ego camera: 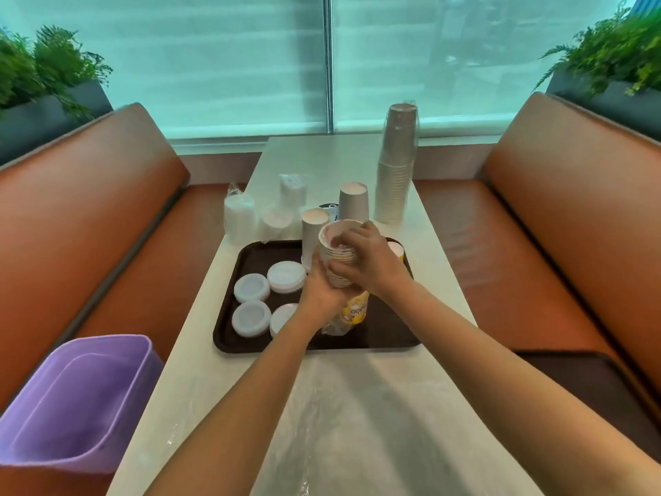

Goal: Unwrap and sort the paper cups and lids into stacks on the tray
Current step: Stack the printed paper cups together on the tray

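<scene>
both my hands over the dark tray (229, 338), left hand (318, 291) grip clamped round ribbed paper cup stack (338, 259), right hand (372, 261) grip pinching its crinkly clear wrap, round white lids (251, 287) left

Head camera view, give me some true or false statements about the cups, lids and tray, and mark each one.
1. Both hands hold a stack of yellow printed paper cups above the dark brown plastic tray. True.
2. The left hand rests flat on the white table. False: it grips the stack from below.
3. Four piles of white plastic lids lie on the tray's left part. True.
4. The tall wrapped stack of grey paper cups stands on the tray. False: it stands on the table beyond it.
5. The purple plastic bin sits at the right. False: it is at the left.
</scene>
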A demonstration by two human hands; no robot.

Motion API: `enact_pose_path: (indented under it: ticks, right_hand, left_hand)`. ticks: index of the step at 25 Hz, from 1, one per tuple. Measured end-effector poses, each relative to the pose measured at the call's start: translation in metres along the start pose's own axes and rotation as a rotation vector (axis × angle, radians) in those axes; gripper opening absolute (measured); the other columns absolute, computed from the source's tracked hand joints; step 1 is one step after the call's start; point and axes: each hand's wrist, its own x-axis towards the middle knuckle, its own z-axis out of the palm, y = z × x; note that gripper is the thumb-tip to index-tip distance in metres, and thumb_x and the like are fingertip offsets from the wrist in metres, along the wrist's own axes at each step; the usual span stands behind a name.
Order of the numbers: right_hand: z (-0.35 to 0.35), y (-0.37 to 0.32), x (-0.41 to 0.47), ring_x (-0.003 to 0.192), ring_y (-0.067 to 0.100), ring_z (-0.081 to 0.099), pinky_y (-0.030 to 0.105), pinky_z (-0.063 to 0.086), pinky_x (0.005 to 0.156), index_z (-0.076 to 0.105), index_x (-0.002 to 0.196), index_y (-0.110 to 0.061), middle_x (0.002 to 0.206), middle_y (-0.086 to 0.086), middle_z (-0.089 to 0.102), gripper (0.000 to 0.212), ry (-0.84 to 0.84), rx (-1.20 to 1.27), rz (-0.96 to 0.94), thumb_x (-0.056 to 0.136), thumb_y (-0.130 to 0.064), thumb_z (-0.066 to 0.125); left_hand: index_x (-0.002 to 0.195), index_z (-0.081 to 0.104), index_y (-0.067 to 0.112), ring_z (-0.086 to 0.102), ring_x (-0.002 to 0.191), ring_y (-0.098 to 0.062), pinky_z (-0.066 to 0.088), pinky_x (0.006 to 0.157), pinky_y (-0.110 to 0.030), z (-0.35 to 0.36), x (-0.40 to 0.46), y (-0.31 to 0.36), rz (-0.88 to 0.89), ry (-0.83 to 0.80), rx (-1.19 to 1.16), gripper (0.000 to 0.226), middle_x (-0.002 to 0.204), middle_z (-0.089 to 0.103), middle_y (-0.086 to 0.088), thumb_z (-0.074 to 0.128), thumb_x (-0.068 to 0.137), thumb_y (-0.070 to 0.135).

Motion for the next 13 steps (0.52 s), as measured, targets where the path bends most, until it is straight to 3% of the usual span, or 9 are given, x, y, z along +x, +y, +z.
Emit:
enact_pose_path:
  ticks: [2,4,6,7,9,13]
  right_hand:
    - [0.01,0.009,-0.014,0.117,0.028,0.041,0.045,0.043,0.1,0.059,0.121,-0.011,0.127,0.016,0.047,0.057,0.012,0.008,0.072,0.069,-0.013,0.081]
    - [0.017,0.017,-0.023,0.133,0.029,0.031,0.039,0.035,0.109,0.031,0.141,-0.027,0.143,0.013,0.029,0.094,0.078,0.112,0.2,0.062,-0.025,0.082]
    - [0.023,0.021,-0.028,0.136,0.021,0.032,0.033,0.032,0.109,0.006,0.146,-0.037,0.147,0.005,0.03,0.119,0.082,0.29,0.351,0.056,-0.031,0.085]
    - [0.026,0.024,-0.031,0.134,0.016,0.036,0.029,0.034,0.106,0.002,0.146,-0.037,0.144,-0.001,0.036,0.124,0.064,0.384,0.415,0.056,-0.025,0.087]
    - [0.036,0.034,-0.035,0.126,0.011,0.043,0.025,0.037,0.1,0.014,0.146,-0.029,0.133,-0.007,0.045,0.116,0.079,0.487,0.488,0.059,-0.01,0.088]
    - [0.057,0.055,-0.043,0.119,0.02,0.053,0.03,0.047,0.095,0.04,0.133,-0.022,0.125,0.001,0.056,0.087,0.154,0.538,0.59,0.061,-0.011,0.088]
  left_hand:
    - [0.139,0.033,0.006,0.053,0.114,-0.019,0.043,0.095,-0.028,0.002,-0.008,-0.012,-0.007,-0.017,-0.008,0.088,0.128,0.053,-0.008,0.082,0.065,0.001]
    - [0.138,0.034,0.006,0.051,0.108,-0.013,0.041,0.092,-0.027,0.006,-0.01,-0.02,-0.013,-0.034,-0.035,0.086,0.12,0.052,-0.002,0.08,0.066,-0.002]
    - [0.134,0.038,0.014,0.051,0.109,-0.013,0.044,0.093,-0.029,0.011,-0.01,-0.024,-0.042,-0.027,-0.142,0.08,0.117,0.053,0.003,0.081,0.068,0.006]
    - [0.132,0.039,0.019,0.052,0.111,-0.014,0.046,0.093,-0.03,0.014,-0.009,-0.027,-0.059,-0.019,-0.169,0.075,0.116,0.054,0.006,0.08,0.07,0.01]
    - [0.135,0.037,0.021,0.048,0.112,-0.008,0.041,0.092,-0.02,0.019,-0.004,-0.033,-0.061,-0.014,-0.12,0.074,0.117,0.049,0.012,0.077,0.074,0.01]
    - [0.134,0.035,0.018,0.048,0.111,-0.009,0.037,0.09,-0.019,0.02,0.008,-0.044,-0.064,-0.084,0.019,0.076,0.126,0.053,0.002,0.078,0.072,0.011]
